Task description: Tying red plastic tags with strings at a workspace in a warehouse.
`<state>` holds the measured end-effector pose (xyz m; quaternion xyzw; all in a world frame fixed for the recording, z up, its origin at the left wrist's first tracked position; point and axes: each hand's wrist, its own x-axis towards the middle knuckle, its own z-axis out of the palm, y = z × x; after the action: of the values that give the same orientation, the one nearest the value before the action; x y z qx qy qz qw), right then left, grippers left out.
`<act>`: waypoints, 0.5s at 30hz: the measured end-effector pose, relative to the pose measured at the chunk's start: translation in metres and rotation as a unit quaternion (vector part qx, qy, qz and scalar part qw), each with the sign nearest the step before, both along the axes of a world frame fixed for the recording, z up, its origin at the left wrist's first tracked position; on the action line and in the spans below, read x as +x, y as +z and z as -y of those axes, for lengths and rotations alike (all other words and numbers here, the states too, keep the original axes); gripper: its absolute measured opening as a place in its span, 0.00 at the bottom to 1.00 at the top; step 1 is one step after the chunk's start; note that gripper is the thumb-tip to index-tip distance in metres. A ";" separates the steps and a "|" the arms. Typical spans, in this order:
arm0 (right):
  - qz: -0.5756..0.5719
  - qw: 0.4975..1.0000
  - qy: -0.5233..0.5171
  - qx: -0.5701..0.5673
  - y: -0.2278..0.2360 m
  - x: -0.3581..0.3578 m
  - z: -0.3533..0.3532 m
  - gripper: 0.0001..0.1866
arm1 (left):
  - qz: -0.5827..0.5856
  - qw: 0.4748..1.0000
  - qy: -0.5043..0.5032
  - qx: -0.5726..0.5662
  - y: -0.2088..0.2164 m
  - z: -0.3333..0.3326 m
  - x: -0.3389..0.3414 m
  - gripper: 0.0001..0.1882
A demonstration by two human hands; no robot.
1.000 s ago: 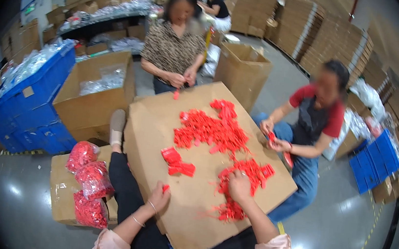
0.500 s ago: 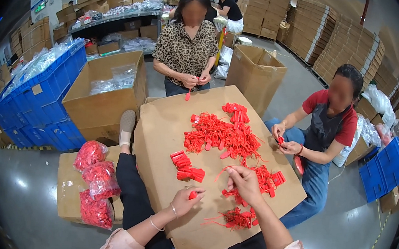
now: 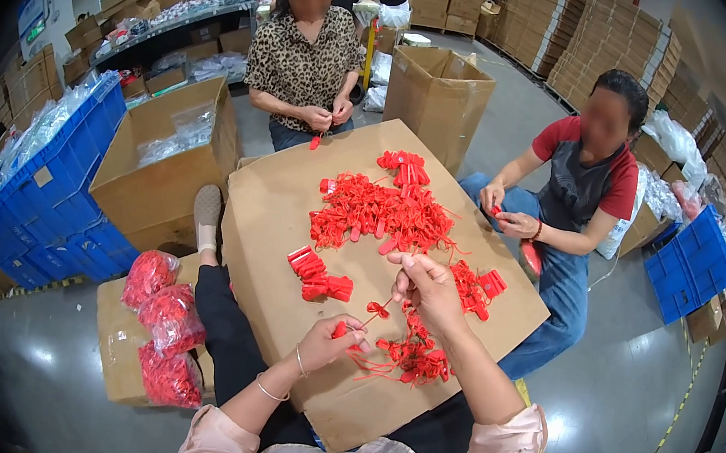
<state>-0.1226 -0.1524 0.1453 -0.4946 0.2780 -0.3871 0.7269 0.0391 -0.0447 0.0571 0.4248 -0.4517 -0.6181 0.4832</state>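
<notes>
My left hand [image 3: 330,344] is over the near left part of the cardboard top [image 3: 270,216], its fingers curled snugly round a small red piece [image 3: 340,329]; my right hand [image 3: 431,292], a little farther out, has thumb and fingers drawn together on a thin red cord [image 3: 388,302], with a looped red knot [image 3: 378,310] between my two hands. The left edge of the top runs bare, with a wide clear strip down to my left wrist, and the near corner in front of my lap is bare too. My right side is tighter: a near heap [image 3: 415,358] of red pieces lies under my right wrist, close to the near edge, and a right-hand heap [image 3: 474,291] sits just beyond; whether they join behind my hand I cannot tell. Counting: one large far heap [image 3: 382,215], one neat left stack [image 3: 319,277], those two heaps on the right, three clear bags [image 3: 171,321] of red pieces on one low carton [image 3: 114,332], and two co-workers, each fingering red material; single pieces are too tangled to number.
</notes>
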 end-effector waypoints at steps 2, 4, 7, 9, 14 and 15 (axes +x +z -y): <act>0.001 1.000 0.001 0.004 -0.002 -0.004 0.001 0.14 | 0.076 0.995 0.021 0.065 0.004 -0.002 0.009 0.07; 0.004 1.000 0.000 -0.003 -0.004 -0.007 0.003 0.15 | 0.078 0.996 0.025 0.031 0.007 -0.004 0.016 0.07; -0.007 1.000 -0.012 -0.018 -0.002 -0.012 0.008 0.15 | 0.099 0.995 0.025 -0.002 0.003 -0.006 0.027 0.07; 0.018 0.999 -0.023 -0.035 0.000 -0.014 0.010 0.15 | 0.118 0.993 0.023 0.001 -0.004 -0.007 0.036 0.07; -0.037 0.997 -0.065 -0.036 -0.012 -0.007 0.000 0.15 | 0.149 0.988 -0.010 0.042 -0.048 -0.014 0.045 0.07; -0.038 0.996 -0.066 -0.036 -0.019 -0.007 -0.003 0.15 | 0.148 0.988 -0.011 0.042 -0.041 -0.015 0.041 0.07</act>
<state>-0.1298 -0.1499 0.1265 -0.5156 0.3236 -0.4249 0.6700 0.0802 -0.0299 0.0159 0.5262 -0.4970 -0.5721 0.3857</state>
